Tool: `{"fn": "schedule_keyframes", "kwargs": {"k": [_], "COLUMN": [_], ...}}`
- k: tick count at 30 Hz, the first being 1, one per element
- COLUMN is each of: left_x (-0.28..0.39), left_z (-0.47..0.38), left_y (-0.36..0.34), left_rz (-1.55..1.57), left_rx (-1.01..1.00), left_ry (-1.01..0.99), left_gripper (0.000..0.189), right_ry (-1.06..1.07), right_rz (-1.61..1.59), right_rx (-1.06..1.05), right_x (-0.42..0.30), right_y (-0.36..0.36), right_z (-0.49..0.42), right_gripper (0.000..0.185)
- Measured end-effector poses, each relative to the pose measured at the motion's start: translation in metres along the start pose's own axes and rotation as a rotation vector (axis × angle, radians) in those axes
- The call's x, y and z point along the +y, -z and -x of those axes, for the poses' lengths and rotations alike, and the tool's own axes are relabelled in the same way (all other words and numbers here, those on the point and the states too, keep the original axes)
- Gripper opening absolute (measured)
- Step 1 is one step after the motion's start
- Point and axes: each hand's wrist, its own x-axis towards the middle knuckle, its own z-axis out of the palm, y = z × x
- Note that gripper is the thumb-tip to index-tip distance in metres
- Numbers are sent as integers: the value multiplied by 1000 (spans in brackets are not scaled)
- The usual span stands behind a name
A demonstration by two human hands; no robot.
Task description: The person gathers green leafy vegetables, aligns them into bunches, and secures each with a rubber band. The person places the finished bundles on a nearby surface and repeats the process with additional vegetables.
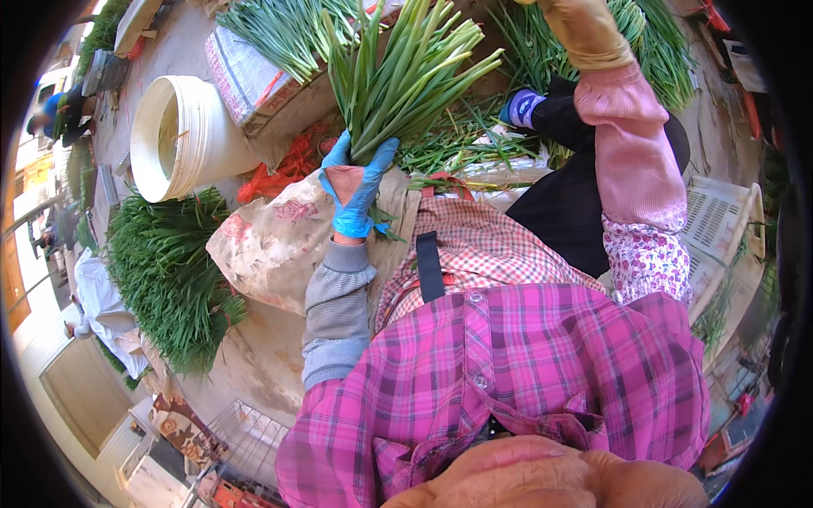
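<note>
My left hand (357,187), in a torn blue disposable glove with a bare patch on its back, grips a bunch of green leafy stalks (406,82), likely Chinese chives. Their pale ends fan out away from me, to the upper right. My right hand (587,28), in a tan rubber glove, reaches up to the top edge of the picture. Its fingers are cut off there, so whether it holds anything is hidden. More green stalks (540,47) lie close beside it. Below the held bunch, loose leaves and trimmings (457,143) are scattered on the ground.
A sack-covered block (270,105) bears more stalks (289,32). Beside it a white bucket (213,136) leans sideways. Red plastic strips (279,171) lie near a floral cloth (273,238). A large green bundle (168,273) stands left; a white plastic crate (714,235) is right. Another person (60,114) is far left.
</note>
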Motion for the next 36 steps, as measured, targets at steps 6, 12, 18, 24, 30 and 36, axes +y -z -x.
{"fn": "schedule_keyframes", "kwargs": {"k": [6,12,18,24,30,36], "left_x": [-5,-1,-3,-12,-4,-5], "left_z": [-5,-9,-6,-9,-7,-5], "left_y": [-1,6,4,2,1,1], "left_rz": [-17,-71,-231,-225,-213,-317], "left_rx": [24,127,68,34,-12,-65], "left_ry": [-36,-52,-137,-149,-70,-123], "left_gripper": [45,43,48,50,50,51], "right_ry": [-189,-232,-222,-408,-108,-37], "right_rz": [158,250,703,338,870,941], "right_rx": [325,342,-81,68,-4,-260], "right_x": [-13,-7,-9,14,14,9], "right_y": [7,-13,-64,-67,-69,-69], "right_z": [10,14,6,20,14,6], "right_gripper": [13,13,32,9,13,20]}}
